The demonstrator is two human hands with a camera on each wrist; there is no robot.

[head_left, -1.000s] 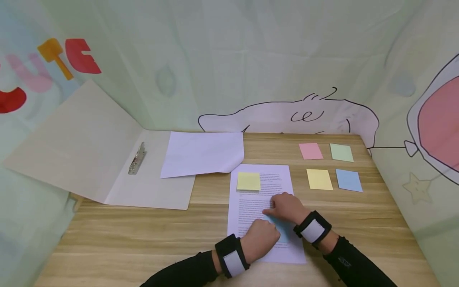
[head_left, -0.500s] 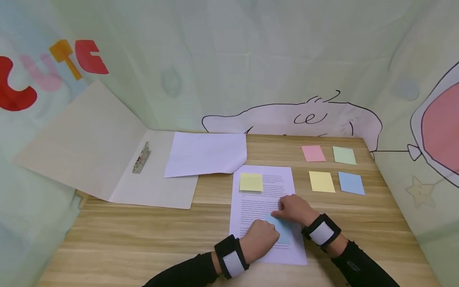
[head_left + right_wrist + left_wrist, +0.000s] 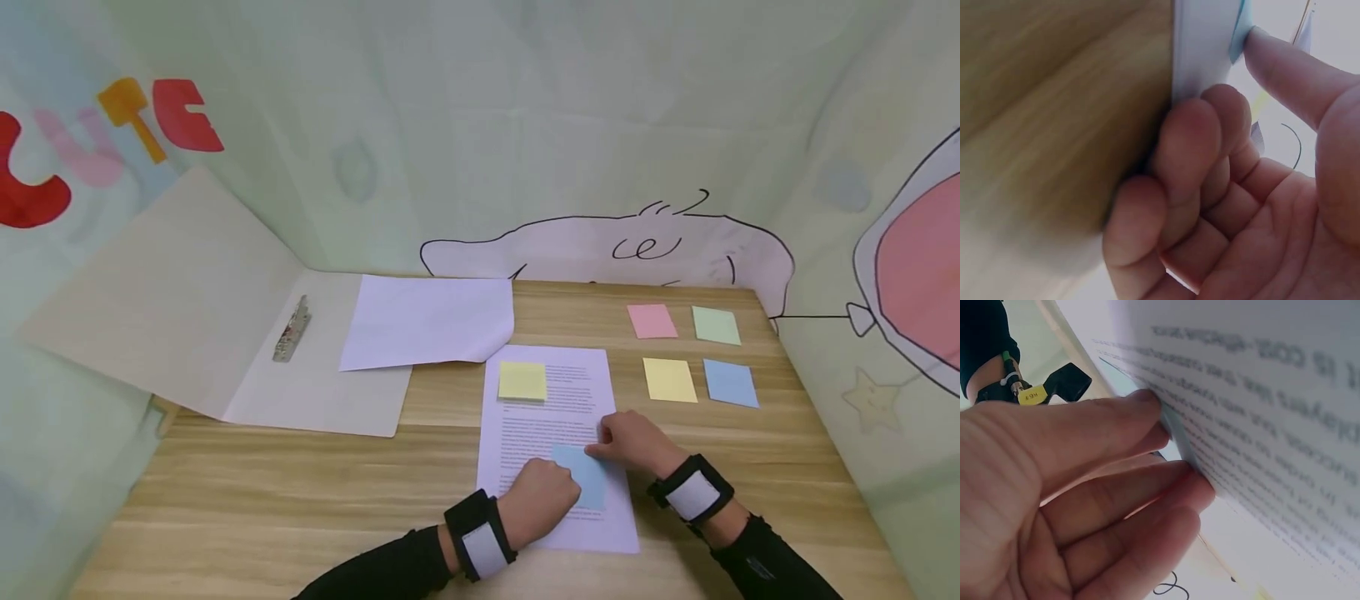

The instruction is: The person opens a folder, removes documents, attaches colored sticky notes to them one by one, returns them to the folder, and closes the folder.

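Observation:
A blue sticky note [image 3: 588, 482] lies on the lower part of a printed sheet [image 3: 517, 433]. My left hand [image 3: 542, 502] is at the note's left side with fingers curled, thumb and fingertips at its edge; the left wrist view shows the note's thin edge [image 3: 1177, 428] by the fingertips. My right hand [image 3: 637, 442] presses the upper right corner of the note with its thumb [image 3: 1269, 53]. Its other fingers [image 3: 1188, 137] are bent and rest by the sheet's right edge on the table. A yellow sticky note [image 3: 522, 382] sits near the sheet's upper left.
Pink [image 3: 652, 321], green [image 3: 716, 325], yellow [image 3: 670, 380] and blue [image 3: 731, 382] notes lie at the back right of the wooden table [image 3: 300, 500]. An open folder [image 3: 315, 392] with a metal clip [image 3: 292, 328] stands left, a blank sheet [image 3: 431, 321] partly over it.
My right hand has slid rightward along the top of the blue note to its corner, uncovering more of it. My left hand has stayed nearly in place.

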